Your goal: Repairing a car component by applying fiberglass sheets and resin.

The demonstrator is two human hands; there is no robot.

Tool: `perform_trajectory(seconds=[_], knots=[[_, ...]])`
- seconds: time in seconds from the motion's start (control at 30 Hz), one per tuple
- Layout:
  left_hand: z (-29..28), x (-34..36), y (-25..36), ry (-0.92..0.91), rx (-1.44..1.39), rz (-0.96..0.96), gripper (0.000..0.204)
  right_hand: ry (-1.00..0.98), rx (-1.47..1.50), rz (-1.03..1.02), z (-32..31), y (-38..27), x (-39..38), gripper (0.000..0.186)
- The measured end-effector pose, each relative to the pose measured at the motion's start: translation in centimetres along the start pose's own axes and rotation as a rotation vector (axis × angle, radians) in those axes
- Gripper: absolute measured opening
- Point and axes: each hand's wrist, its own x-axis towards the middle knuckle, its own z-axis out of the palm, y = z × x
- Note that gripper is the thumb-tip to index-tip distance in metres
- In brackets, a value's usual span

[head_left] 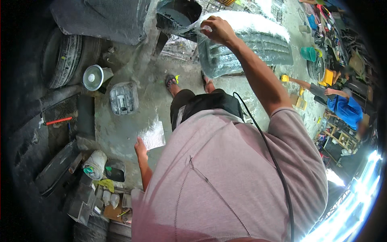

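The left hand (141, 148) grasped a white fibrous sheet (154, 136); the right hand (218, 30), half-curled beside the far dark bucket (169, 25), held something I cannot tell, if anything.

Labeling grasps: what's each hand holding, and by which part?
Left hand: white sheet, by its lower-left corner. Right hand: curled near the white mat; whether it holds anything can't be told.

The bare right forearm (254, 62) is reaching forward, the right hand (219, 30) curling its fingers; the bare left forearm (145, 173) is hanging low, the left hand (141, 148) gripping.
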Motion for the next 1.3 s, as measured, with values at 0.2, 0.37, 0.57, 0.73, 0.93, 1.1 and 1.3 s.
perform_trajectory(seconds=[0.2, 0.37, 0.57, 0.73, 0.93, 1.1, 1.3], knots=[[1.6, -4.3, 8.0, 0.215, 0.043, 0.458, 0.05, 0.122, 0.07, 0.038, -2.0, -0.9, -1.1, 0.025], [3.0, -11.7, 21.7, -0.074, -0.057, 0.901, 0.028, 0.437, 0.468, 0.215, -7.5, -9.9, -1.9, 0.04], [9.5, -17.0, 35.0, -0.442, 0.126, 1.279, 0.027, 0.146, 0.815, -0.079, -11.1, -16.8, -0.6, 0.081], [12.6, -18.9, 41.0, -0.517, 0.232, 1.439, 0.037, -0.285, 0.696, -0.03, -11.9, -15.1, -0.7, 0.038], [14.3, -23.2, 45.4, -0.503, 0.487, 1.709, 0.044, 0.037, 0.425, -0.229, -12.1, -12.7, -2.4, 0.02], [18.5, -27.3, 46.2, -0.104, 1.114, 2.3, 0.04, 0.008, 0.308, -0.298, -14.4, -10.2, -2.1, 0.02], [22.8, -29.9, 44.4, -0.215, 0.987, 1.9, 0.028, 0.093, 0.622, -0.023, -19.5, -1.1, -4.3, 0.042]])
